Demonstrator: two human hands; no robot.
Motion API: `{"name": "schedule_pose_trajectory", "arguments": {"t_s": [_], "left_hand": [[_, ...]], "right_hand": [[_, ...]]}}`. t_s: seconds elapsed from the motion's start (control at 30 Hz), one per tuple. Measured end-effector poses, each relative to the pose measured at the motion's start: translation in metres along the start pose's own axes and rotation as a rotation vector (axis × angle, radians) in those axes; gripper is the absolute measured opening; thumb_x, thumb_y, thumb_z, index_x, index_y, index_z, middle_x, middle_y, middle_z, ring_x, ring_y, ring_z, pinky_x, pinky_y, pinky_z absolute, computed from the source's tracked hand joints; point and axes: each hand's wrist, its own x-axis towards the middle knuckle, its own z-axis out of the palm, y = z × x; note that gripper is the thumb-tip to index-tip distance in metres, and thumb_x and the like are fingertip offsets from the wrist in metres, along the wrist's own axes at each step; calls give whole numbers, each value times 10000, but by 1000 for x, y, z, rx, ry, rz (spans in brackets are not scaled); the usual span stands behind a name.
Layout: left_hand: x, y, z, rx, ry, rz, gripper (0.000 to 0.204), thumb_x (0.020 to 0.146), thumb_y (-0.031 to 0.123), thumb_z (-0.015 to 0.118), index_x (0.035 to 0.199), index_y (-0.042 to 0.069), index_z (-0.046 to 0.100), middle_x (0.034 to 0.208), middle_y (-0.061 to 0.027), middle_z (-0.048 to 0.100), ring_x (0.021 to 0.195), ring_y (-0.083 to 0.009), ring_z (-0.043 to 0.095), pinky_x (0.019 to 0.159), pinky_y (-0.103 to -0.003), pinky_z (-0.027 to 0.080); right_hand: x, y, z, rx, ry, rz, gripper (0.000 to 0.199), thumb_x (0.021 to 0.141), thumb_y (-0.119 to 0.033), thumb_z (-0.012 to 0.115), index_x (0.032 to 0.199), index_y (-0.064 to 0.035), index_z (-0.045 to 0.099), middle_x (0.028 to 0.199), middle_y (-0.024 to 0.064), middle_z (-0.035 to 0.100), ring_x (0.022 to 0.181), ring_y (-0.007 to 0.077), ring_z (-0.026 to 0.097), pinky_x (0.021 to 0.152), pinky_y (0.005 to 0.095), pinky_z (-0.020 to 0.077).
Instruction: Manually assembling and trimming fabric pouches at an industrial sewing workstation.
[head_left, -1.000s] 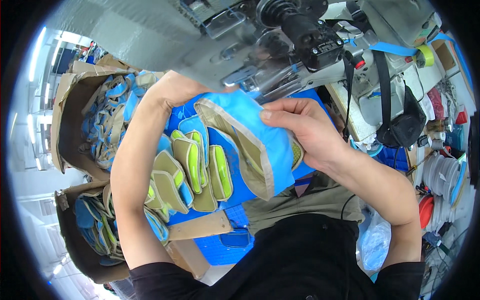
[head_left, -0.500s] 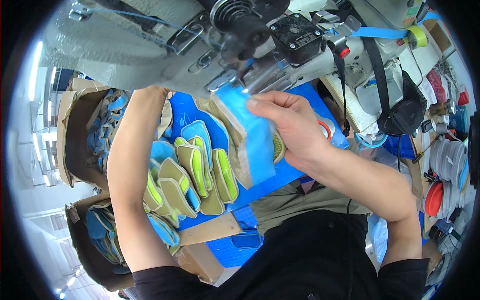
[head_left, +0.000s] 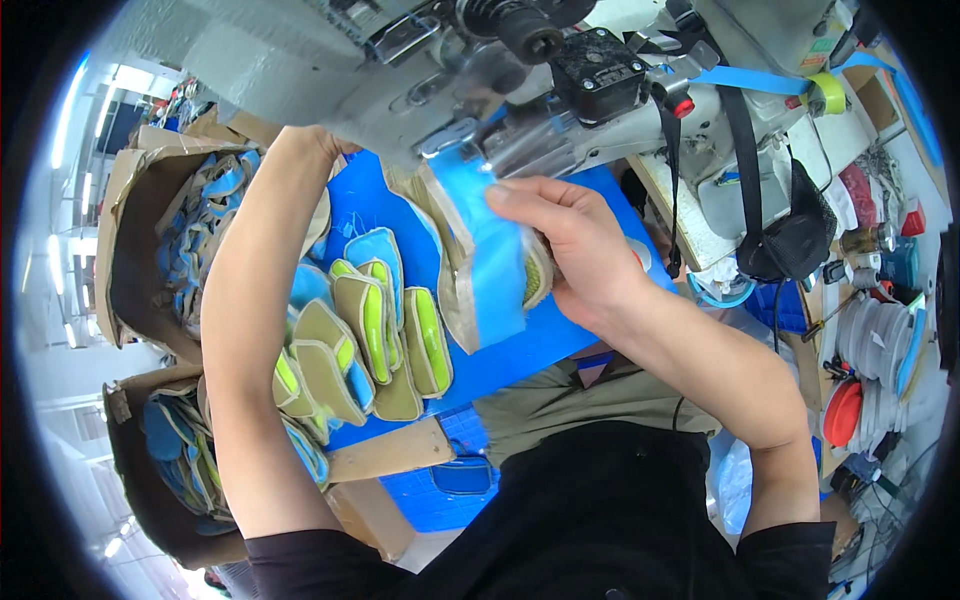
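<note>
A blue and khaki fabric piece (head_left: 494, 285) hangs from the front of the sewing machine (head_left: 330, 70), its upper end under the machine's needle area. My right hand (head_left: 572, 238) pinches the fabric's right edge between thumb and fingers. A green mesh patch shows on the piece just below that hand. My left hand (head_left: 312, 143) reaches up behind the machine's head, so its fingers are hidden. Between my forearms, several padded pouches (head_left: 335, 385) in khaki, lime green and blue lie in a loose pile on the blue tabletop (head_left: 545, 325).
Two open cardboard boxes stand at left, the upper box (head_left: 135, 250) and the lower box (head_left: 130, 450), both filled with fabric pieces. A black mesh bag (head_left: 800, 245) hangs at right. Farther right are stacked white reels (head_left: 868, 335) and a red round item (head_left: 842, 413).
The whole view has shifted slightly, with the table and boxes now farther left and higher. My right hand keeps its pinch on the fabric piece, and my left hand stays behind the machine.
</note>
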Motion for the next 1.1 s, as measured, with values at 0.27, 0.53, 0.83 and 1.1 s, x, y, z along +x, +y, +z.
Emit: {"name": "schedule_pose_trajectory", "arguments": {"t_s": [0.27,0.53,0.83,1.1], "left_hand": [[-15,-16,-6,429,1,234,402,1033,168,672,1389,-2,592,1217,-66,698,1098,-174,632,997,-349,521],[-32,-6,12,1218,-54,520,300,964,125,733,1229,-8,686,1129,-98,735,1036,-185,665,905,-353,553],[-171,-69,147,734,499,325,242,935,115,758,1143,16,683,1083,-73,693,1083,-216,654,998,-341,493],[-220,-30,213,-423,420,-112,247,1051,183,678,1237,21,695,1106,-74,762,967,-148,732,846,-329,608]], "right_hand": [[-7,-8,-6,-50,-27,27,234,966,-146,771,1103,39,729,976,78,756,818,112,707,741,269,570],[0,-7,-4,-114,-10,5,185,967,-172,773,1064,-18,742,935,45,756,774,102,697,710,271,552],[-4,0,-19,-241,-36,-80,208,967,-234,780,1102,-78,757,927,-30,747,781,39,627,661,231,442],[-31,9,-31,-519,-74,-515,251,968,-84,757,1210,-33,710,920,-33,689,805,21,608,687,200,466]]}}
